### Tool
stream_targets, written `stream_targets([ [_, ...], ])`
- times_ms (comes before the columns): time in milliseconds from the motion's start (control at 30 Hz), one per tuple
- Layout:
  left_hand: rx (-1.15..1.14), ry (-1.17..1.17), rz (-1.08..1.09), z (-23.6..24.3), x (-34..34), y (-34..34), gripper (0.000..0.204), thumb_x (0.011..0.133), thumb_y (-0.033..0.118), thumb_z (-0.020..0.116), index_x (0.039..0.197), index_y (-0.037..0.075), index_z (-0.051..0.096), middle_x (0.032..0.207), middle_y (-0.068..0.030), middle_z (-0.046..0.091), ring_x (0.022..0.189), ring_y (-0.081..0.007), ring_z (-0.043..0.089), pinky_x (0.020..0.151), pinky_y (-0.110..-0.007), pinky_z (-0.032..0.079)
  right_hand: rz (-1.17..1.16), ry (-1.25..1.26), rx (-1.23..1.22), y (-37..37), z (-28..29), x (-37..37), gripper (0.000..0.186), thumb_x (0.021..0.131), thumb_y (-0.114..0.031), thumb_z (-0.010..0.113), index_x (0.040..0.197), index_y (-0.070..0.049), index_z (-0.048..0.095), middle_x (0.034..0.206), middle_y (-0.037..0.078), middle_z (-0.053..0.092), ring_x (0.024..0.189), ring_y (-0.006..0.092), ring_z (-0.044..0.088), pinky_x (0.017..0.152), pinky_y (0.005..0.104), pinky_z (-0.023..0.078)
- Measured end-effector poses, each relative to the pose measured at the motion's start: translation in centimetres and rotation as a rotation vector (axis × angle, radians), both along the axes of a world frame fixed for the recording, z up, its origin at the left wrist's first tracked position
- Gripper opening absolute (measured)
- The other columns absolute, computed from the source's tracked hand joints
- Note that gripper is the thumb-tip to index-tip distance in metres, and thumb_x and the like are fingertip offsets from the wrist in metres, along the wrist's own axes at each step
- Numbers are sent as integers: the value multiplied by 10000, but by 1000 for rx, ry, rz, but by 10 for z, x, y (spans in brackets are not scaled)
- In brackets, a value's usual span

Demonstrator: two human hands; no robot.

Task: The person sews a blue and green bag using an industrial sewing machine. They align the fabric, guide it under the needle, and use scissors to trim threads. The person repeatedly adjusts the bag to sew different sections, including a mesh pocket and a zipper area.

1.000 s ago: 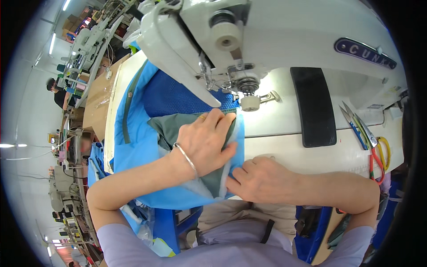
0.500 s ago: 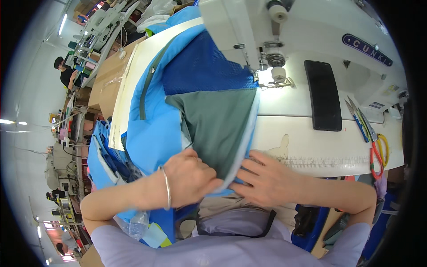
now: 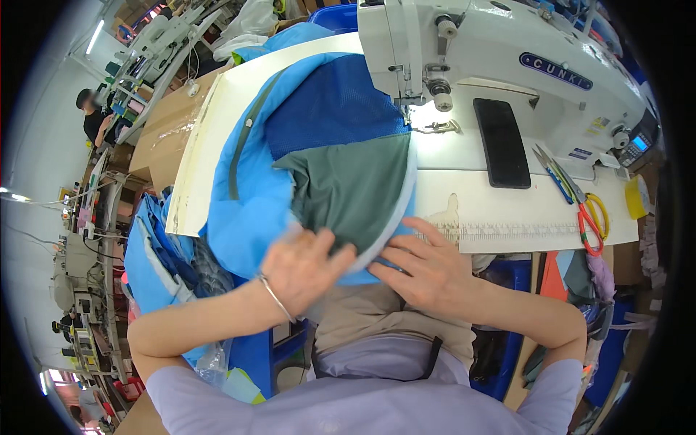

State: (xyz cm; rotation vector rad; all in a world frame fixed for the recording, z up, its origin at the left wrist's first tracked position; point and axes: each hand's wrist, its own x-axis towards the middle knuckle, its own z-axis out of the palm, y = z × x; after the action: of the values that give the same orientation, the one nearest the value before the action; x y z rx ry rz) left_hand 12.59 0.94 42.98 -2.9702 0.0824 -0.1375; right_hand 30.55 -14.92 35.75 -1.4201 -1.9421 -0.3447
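A sewn light-blue fabric piece (image 3: 235,221) lies on the sewing table, with dark-blue mesh (image 3: 330,109), a grey-green panel (image 3: 355,185) and a pale edge strip (image 3: 400,199). Its upper right corner sits at the presser foot of the white sewing machine (image 3: 500,43). My left hand (image 3: 301,268), wearing a bracelet, is curled on the near edge of the piece, slightly smeared by motion. Close by on the right, my right hand (image 3: 431,272) has its bent fingers on the pale strip at the lower right edge; its thumb side meets the cloth.
A black phone (image 3: 502,143) rests right of the needle, beside small snips (image 3: 554,177) and red-handled scissors (image 3: 589,225). Yellow tape (image 3: 636,197) stands at the table's right end. More blue fabric (image 3: 156,254) hangs at the left by a cardboard box (image 3: 174,119). A person (image 3: 94,119) is far left.
The view has shifted, so the machine and tabletop sit differently in it. My left hand has moved left along the cloth, away from my right hand, which stays at the pale edge.
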Motion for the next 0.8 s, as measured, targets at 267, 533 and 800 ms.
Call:
stream_targets([
  [267, 729, -42, -63, 39, 1, -38, 337, 772, 184, 671, 1049, -3, 705, 1068, -183, 691, 719, -216, 612, 684, -337, 495, 164, 87, -44, 3, -24, -31, 290, 729, -141, 680, 1000, -40, 693, 928, 68, 654, 922, 254, 618, 916, 405, 504],
  [533, -578, -205, -153, 26, 20, -9, 204, 882, 146, 713, 1057, 44, 739, 987, -123, 733, 814, -262, 717, 751, -367, 575, -100, 193, 12, -23, -22, 0, 343, 652, -112, 774, 962, -45, 643, 1094, 129, 643, 1010, 308, 633, 861, 438, 537],
  [800, -280, 227, 945, -16, 102, 177, 751, 978, 609, 461, 1540, 113, 428, 1429, -252, 567, 1321, -461, 537, 1142, -518, 394, -207, -54, 61, 7, 25, -7, 455, 769, -68, 672, 1223, -71, 693, 1319, 116, 646, 1248, 315, 584, 1060, 491, 470],
])
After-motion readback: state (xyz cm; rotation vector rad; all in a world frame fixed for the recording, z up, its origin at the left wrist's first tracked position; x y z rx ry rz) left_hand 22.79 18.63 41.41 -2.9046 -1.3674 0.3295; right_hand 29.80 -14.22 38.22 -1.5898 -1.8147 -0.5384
